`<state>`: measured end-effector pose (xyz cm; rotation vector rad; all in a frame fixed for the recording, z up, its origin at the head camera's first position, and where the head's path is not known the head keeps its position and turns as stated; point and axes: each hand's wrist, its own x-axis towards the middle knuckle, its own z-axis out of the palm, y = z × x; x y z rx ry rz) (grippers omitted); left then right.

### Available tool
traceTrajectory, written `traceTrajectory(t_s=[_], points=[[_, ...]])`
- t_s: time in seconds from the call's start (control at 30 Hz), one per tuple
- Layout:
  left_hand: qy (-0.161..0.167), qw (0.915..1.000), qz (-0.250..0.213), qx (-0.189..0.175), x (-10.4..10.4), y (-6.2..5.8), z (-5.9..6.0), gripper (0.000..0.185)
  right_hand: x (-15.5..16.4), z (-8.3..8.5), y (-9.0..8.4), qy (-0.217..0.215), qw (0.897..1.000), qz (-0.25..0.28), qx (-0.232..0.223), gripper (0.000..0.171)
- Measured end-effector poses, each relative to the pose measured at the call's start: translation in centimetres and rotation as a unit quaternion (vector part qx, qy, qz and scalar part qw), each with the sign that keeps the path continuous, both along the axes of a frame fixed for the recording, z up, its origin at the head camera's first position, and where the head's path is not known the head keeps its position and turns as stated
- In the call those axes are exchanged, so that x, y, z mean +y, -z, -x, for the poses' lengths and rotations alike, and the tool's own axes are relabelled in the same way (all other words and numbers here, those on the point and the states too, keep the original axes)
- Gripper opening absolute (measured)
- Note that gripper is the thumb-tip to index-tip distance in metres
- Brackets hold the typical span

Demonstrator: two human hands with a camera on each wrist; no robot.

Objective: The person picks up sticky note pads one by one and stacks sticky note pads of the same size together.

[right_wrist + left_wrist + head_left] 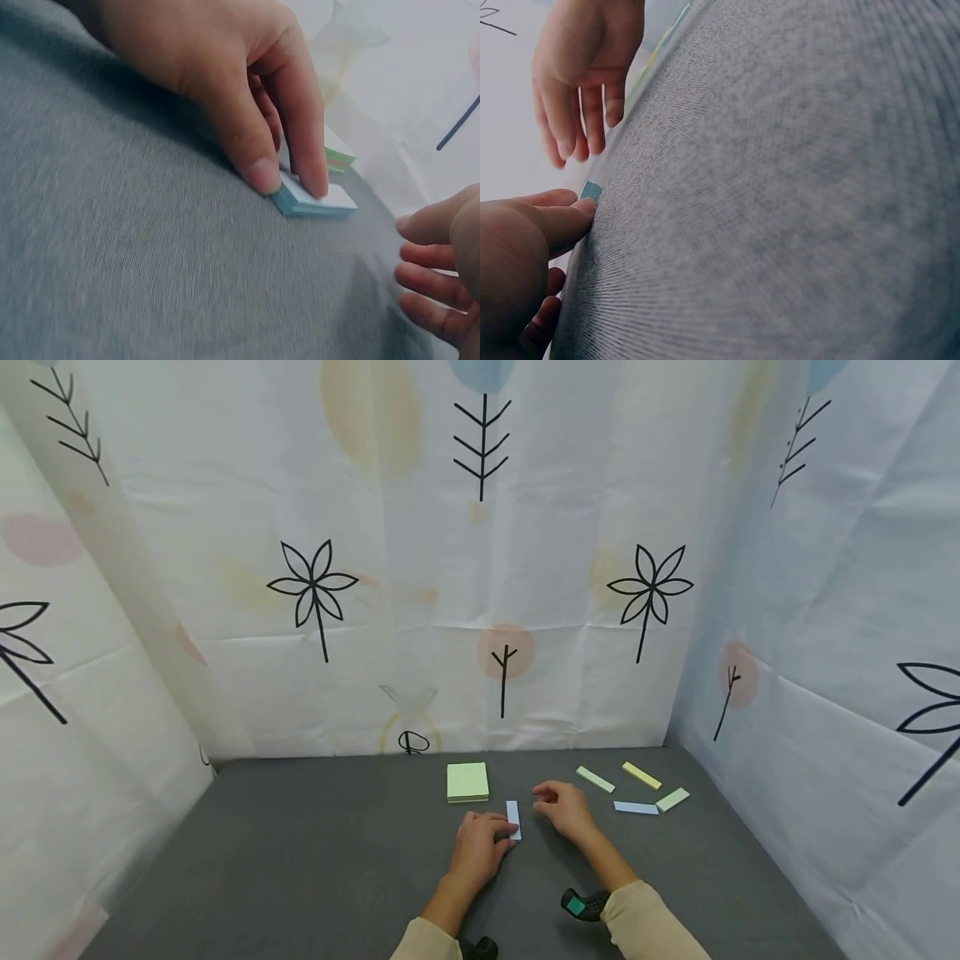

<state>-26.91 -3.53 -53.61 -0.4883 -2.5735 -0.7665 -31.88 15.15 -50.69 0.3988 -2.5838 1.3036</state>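
Observation:
A narrow pad of blue sticky notes [513, 812] lies lengthwise on the grey table in the head view. My left hand [475, 848] pinches its near end; in the right wrist view the thumb touches the blue pad's [319, 208] end and the index finger rests on its pale top. To the right, my right hand [566, 811] hovers apart from the pad, its fingers loosely bent and holding nothing. The left wrist view shows the right hand [589, 52] with fingers hanging down. Just behind the left hand sits a square light-green sticky-note stack [467, 782].
Right of the right hand lie a pale green strip [596, 779], a yellow strip [642, 775], a blue strip [636, 808] and another green strip [672, 800]. The last two nearly touch. Patterned white cloth walls [420, 693] enclose the table.

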Motion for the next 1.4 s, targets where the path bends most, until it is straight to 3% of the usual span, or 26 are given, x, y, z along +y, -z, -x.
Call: traceTrajectory(t_s=[0.3, 0.5, 0.63, 0.8, 1.4], points=[[-0.003, 1.0000, -0.002, -0.008, 0.0, 0.1, 0.1, 0.020, 2.2, -0.3, 0.1, 0.040, 0.997, -0.049, 0.050, 0.017], [0.001, 1.0000, -0.002, -0.006, -0.1, 0.2, 0.0, 0.020, 4.3, 0.0, 0.6, 0.102, 0.981, -0.141, 0.079, 0.027], [0.001, 1.0000, 0.000, -0.006, -0.1, 0.2, -0.1, 0.020, 5.4, 0.1, 0.7, 0.144, 0.971, -0.177, 0.068, 0.032], [-0.002, 1.0000, 0.000, -0.004, -0.1, 0.1, -0.1, 0.020, 6.4, 0.3, 0.7, 0.165, 0.966, -0.188, 0.057, 0.032], [0.003, 1.0000, -0.004, 0.000, 0.0, 0.1, 0.0, 0.020, 7.0, 0.9, 0.7, 0.189, 0.956, -0.225, -0.007, 0.047]])
